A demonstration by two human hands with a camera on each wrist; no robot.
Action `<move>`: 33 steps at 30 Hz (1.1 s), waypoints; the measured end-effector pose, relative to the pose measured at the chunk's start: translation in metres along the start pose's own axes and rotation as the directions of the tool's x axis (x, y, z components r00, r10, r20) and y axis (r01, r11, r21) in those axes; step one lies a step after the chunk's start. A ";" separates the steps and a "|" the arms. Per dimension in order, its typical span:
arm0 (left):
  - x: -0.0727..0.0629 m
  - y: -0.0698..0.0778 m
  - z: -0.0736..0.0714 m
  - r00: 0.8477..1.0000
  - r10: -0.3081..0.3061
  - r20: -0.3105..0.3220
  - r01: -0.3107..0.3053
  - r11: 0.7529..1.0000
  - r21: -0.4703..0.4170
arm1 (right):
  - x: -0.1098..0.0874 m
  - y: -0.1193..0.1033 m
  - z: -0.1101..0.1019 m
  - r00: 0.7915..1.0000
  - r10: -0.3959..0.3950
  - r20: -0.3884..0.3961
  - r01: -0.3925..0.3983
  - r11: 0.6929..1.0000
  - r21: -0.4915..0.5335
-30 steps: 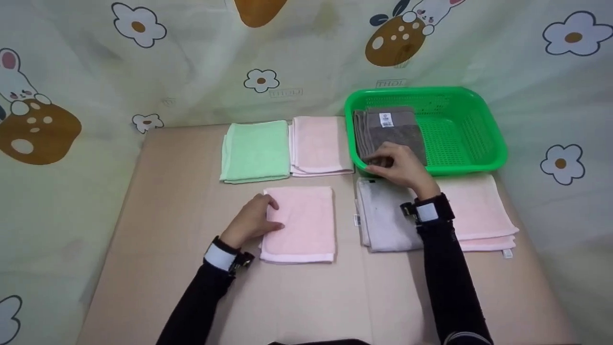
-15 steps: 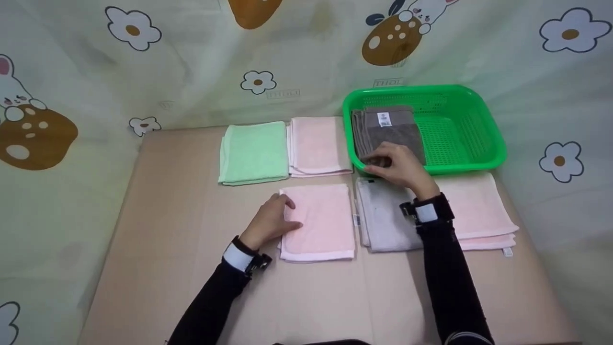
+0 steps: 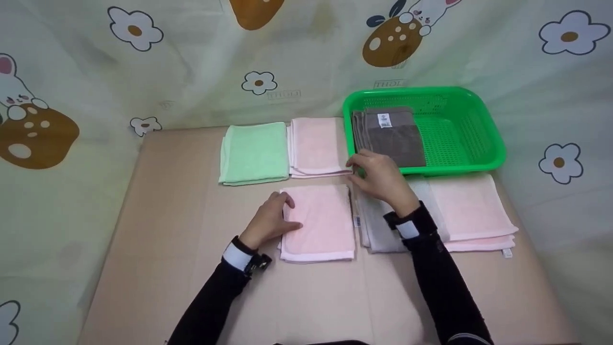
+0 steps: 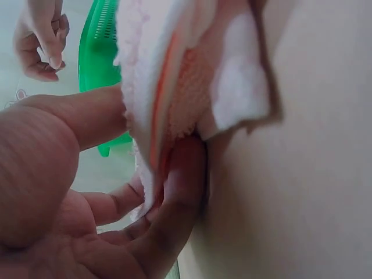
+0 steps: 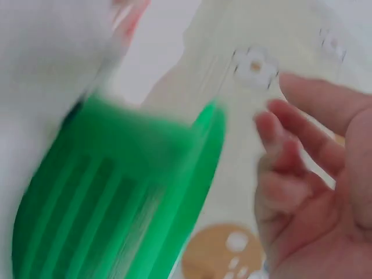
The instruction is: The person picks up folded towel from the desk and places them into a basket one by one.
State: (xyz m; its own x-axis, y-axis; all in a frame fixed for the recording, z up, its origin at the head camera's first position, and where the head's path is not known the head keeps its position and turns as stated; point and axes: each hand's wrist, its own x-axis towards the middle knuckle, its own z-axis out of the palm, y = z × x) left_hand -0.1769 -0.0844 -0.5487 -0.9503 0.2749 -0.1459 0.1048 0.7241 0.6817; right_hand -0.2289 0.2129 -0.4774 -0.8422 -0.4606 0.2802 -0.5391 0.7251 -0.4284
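Observation:
A folded pink towel (image 3: pixel 318 225) lies at the front middle of the table. My left hand (image 3: pixel 269 220) holds its left edge; in the left wrist view the thumb is on top of the pink towel (image 4: pixel 192 87) and a finger is tucked beneath. My right hand (image 3: pixel 383 179) hovers by the near left corner of the green basket (image 3: pixel 459 167), fingers loosely bent and nothing between them. In the right wrist view that hand (image 5: pixel 314 168) is apart from the basket's rim (image 5: pixel 203 151). Inside the basket, at its left, sits a folded grey-brown towel (image 3: pixel 395 139).
A green towel (image 3: pixel 256 151) and another pink towel (image 3: pixel 320 146) lie folded along the back, left of the basket. Right of the front pink towel are a light grey towel (image 3: pixel 378 230), partly under my right arm, and a larger pink towel (image 3: pixel 471 206).
My left hand has shifted the front pink towel to the right, then stopped. The right hand has left the grey-brown towel and come out of the basket, toward the left and nearer me.

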 end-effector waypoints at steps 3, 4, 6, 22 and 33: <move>0.000 -0.001 0.000 1.000 -0.009 -0.024 0.009 1.000 -0.010 | 0.001 -0.010 0.012 0.987 0.026 0.157 -0.030 0.999 0.022; 0.000 -0.001 0.001 0.999 -0.014 -0.034 0.014 1.000 -0.013 | 0.001 -0.012 0.016 0.979 0.036 0.203 -0.039 0.999 0.013; -0.001 -0.001 0.001 0.998 -0.025 -0.052 0.024 1.000 -0.018 | 0.000 -0.014 0.024 0.956 0.067 0.286 -0.070 0.998 0.000; 0.008 -0.005 -0.003 0.997 -0.078 -0.023 0.077 0.996 -0.038 | -0.003 -0.004 0.053 0.890 0.172 0.423 -0.172 0.984 -0.039; 0.010 -0.014 -0.006 0.998 0.046 0.030 -0.041 0.987 -0.153 | 0.000 -0.006 0.054 0.901 0.096 0.423 -0.132 0.990 0.057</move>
State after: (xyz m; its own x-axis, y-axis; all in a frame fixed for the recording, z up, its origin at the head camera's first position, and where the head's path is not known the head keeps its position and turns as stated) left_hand -0.1896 -0.0960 -0.5555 -0.9354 0.3267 -0.1353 0.0978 0.6067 0.7889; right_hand -0.2261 0.1810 -0.5214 -0.8128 -0.5623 -0.1521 -0.4229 0.7492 -0.5097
